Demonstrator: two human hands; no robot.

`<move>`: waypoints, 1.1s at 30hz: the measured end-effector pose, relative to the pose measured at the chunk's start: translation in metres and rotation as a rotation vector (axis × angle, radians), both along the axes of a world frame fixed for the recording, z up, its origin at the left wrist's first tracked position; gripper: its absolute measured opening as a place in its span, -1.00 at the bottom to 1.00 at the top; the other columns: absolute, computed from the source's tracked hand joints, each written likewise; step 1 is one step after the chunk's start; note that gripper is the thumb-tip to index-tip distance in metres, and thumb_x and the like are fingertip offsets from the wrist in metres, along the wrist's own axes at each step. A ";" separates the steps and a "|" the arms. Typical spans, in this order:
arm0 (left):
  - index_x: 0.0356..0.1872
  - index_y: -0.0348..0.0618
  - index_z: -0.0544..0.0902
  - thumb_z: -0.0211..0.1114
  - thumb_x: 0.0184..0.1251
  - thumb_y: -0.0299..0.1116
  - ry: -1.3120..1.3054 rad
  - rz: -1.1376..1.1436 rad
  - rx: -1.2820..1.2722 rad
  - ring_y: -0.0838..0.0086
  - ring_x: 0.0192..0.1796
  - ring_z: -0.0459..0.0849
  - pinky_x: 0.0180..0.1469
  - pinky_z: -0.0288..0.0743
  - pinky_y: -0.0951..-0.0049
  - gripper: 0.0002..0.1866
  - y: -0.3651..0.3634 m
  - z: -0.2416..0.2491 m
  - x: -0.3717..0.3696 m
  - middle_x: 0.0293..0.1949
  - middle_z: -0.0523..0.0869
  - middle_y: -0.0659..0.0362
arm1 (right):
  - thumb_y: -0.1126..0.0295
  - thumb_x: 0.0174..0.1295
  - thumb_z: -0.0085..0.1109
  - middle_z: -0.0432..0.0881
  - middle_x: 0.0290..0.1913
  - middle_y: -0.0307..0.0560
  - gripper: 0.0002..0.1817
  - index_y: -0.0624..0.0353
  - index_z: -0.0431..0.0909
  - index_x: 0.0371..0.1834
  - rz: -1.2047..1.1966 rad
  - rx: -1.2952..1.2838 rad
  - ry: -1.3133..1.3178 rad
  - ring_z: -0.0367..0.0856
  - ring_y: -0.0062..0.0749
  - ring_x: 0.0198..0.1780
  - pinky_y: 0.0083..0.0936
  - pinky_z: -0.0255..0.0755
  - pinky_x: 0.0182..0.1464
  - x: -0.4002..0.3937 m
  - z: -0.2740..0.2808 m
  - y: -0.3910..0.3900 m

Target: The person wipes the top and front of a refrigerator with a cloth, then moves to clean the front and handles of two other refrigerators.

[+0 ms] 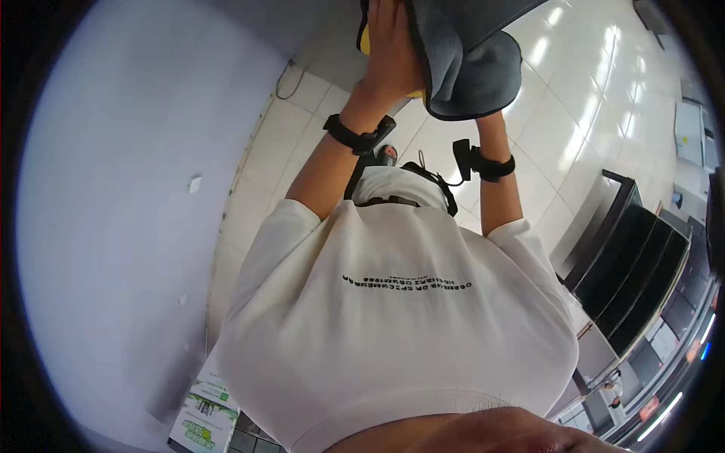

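My left hand [393, 57] is at the top centre, holding the left edge of a dark grey fabric item [483, 72] with black trim. A little yellow shows beside and below this hand. The fabric's lower end hangs in a rounded flap. Behind that flap my right hand is hidden; only its wrist and forearm show below. Black straps with small dark devices are around both wrists, the left strap [359, 136] and the right strap [492, 164].
A pale wall [128, 189] runs along the left, with a cable near its base. Glossy tiles [559, 128] cover the floor. A black rack-like unit [630, 264] stands at the right. Green and white printed boxes [204, 423] are at the lower left. A distant person [615, 389] is at the lower right.
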State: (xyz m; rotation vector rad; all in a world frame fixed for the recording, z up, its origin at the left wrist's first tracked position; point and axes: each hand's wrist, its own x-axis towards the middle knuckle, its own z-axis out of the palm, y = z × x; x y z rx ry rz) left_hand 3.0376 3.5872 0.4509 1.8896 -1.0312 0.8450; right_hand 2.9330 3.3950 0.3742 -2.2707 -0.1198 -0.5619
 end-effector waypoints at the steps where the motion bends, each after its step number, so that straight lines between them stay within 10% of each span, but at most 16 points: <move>1: 0.35 -0.32 0.10 0.61 -0.24 0.00 -0.003 -0.006 0.007 -0.14 0.34 0.20 0.35 0.03 -0.12 0.15 -0.002 -0.011 -0.007 0.28 0.23 -0.24 | 0.28 0.21 0.28 0.40 0.33 -0.01 -0.36 0.10 0.31 0.37 -0.029 -0.078 -0.069 0.31 -0.14 0.36 -0.23 0.08 0.43 -0.002 -0.002 0.003; 7: 0.24 -0.40 0.27 0.46 0.00 -0.16 0.383 -0.128 -0.125 -0.16 0.18 0.33 0.25 0.23 0.01 -0.16 -0.011 -0.076 -0.032 0.18 0.32 -0.26 | 0.20 0.21 0.28 0.35 0.37 -0.02 -0.33 0.13 0.29 0.37 0.103 0.307 0.049 0.26 -0.13 0.40 -0.22 -0.02 0.47 -0.001 -0.089 -0.017; 12: 0.19 -0.49 0.30 0.44 -0.01 -0.37 0.386 -0.015 0.259 -0.26 0.23 0.30 0.31 0.23 0.00 -0.26 -0.007 -0.112 -0.043 0.17 0.35 -0.34 | 0.27 0.08 0.32 0.59 0.10 0.01 -0.57 0.14 0.58 0.04 0.147 -0.178 0.144 0.46 -0.02 0.18 -0.18 0.24 0.28 0.006 -0.106 -0.014; 19: 0.13 -0.44 0.34 0.48 -0.06 -0.41 0.264 -0.182 -0.017 -0.20 0.09 0.42 0.08 0.42 0.07 -0.29 0.002 -0.022 -0.029 0.06 0.41 -0.26 | 0.27 0.05 0.39 0.52 0.22 0.03 -0.38 0.15 0.46 0.22 0.198 0.280 0.024 0.39 -0.05 0.29 -0.21 0.18 0.35 -0.008 -0.036 -0.013; 23: -0.02 -0.41 0.40 0.50 -0.10 -0.36 0.137 -0.139 -0.062 -0.06 -0.06 0.45 -0.06 0.42 0.15 -0.38 -0.010 0.028 -0.032 -0.09 0.42 -0.14 | 0.26 0.07 0.38 0.49 0.24 0.04 -0.37 0.16 0.45 0.24 0.150 0.125 0.022 0.36 -0.04 0.32 -0.21 0.14 0.38 -0.011 0.004 -0.013; 33: -0.15 -0.39 0.51 0.45 -0.04 -0.40 0.427 -0.086 0.054 -0.12 -0.07 0.58 -0.04 0.47 0.09 -0.57 0.007 -0.083 -0.042 -0.14 0.58 -0.18 | 0.31 0.03 0.32 0.61 0.05 0.04 -0.59 0.13 0.60 0.00 0.170 -0.039 -0.114 0.48 0.01 0.16 -0.20 0.26 0.29 0.007 -0.067 -0.017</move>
